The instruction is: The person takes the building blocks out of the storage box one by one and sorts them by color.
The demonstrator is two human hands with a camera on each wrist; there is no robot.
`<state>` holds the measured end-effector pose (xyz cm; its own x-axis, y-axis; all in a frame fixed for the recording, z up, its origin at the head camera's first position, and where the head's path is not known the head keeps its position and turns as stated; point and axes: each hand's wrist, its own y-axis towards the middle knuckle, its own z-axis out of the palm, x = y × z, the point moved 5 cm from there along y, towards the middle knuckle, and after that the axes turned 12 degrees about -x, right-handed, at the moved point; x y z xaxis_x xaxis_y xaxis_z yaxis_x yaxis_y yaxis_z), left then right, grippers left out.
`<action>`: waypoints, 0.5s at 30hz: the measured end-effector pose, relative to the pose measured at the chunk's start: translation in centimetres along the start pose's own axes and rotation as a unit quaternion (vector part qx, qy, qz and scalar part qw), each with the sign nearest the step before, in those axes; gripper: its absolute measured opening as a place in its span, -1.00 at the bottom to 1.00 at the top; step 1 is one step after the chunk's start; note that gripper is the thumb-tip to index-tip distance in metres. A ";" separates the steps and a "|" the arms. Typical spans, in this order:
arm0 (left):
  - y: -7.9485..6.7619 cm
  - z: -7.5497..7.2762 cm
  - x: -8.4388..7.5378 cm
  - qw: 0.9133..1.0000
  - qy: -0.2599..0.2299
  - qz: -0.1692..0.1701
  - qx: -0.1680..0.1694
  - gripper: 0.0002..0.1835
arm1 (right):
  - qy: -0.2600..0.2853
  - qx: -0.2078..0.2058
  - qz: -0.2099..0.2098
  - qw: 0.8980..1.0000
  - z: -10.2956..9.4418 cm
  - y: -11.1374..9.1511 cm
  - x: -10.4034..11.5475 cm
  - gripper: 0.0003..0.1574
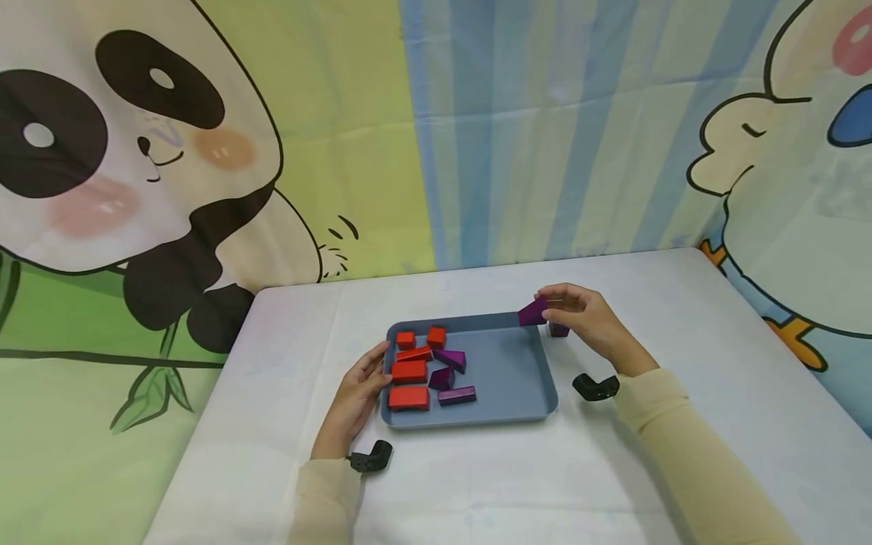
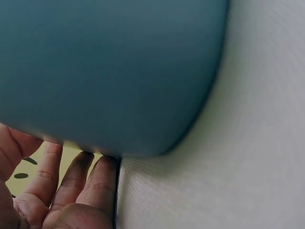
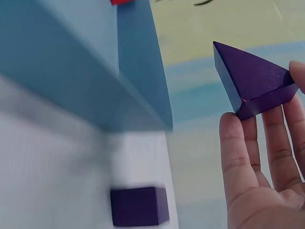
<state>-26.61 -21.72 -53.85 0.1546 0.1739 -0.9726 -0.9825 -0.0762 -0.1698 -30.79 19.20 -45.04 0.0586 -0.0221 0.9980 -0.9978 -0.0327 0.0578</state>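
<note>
At the tray's far right corner, my right hand (image 1: pixel 579 312) pinches a purple wedge-shaped block (image 3: pixel 255 78) between thumb and fingertips. The right wrist view shows the block raised above the tray's rim. My left hand (image 1: pixel 357 390) touches the left side of the blue-grey tray (image 1: pixel 504 378); its fingers (image 2: pixel 102 179) lie fairly straight against the outer wall, with the thumb at the rim. Several red blocks (image 1: pixel 409 372) line the tray's left side. Beside them lie three purple blocks (image 1: pixel 450 359). Another purple block (image 3: pixel 136 206) sits on the table outside the tray, near my right hand.
The tray rests on a white-covered table (image 1: pixel 470 484). Behind it hangs a printed cloth (image 1: pixel 518 129) with a panda and stripes. Black wrist cameras (image 1: pixel 595 387) are strapped at both wrists.
</note>
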 end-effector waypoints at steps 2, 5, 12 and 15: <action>-0.1 0.0 -0.1 1.000 0.000 0.001 0.001 -0.23 | 0.004 -0.002 -0.003 1.000 -0.9 -0.1 0.0 -0.61; -0.1 0.0 -0.2 1.000 0.000 0.003 0.003 -0.22 | 0.005 -0.005 -0.007 1.000 -2.2 -0.3 0.0 -0.63; 0.0 0.0 -0.1 1.000 -0.006 -0.002 0.002 -0.22 | 0.053 -0.007 0.018 0.998 -5.5 -0.5 -0.6 -0.61; 0.0 0.0 0.0 1.000 -0.009 -0.004 0.004 -0.22 | 0.059 -0.015 0.029 0.998 -6.8 -0.3 -1.1 -0.61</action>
<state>-26.58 -21.73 -53.80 0.1598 0.1925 -0.9682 -0.9821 -0.0680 -0.1756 -30.73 26.04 -45.94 -0.0015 0.0949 0.9955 -1.0000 -0.0054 -0.0010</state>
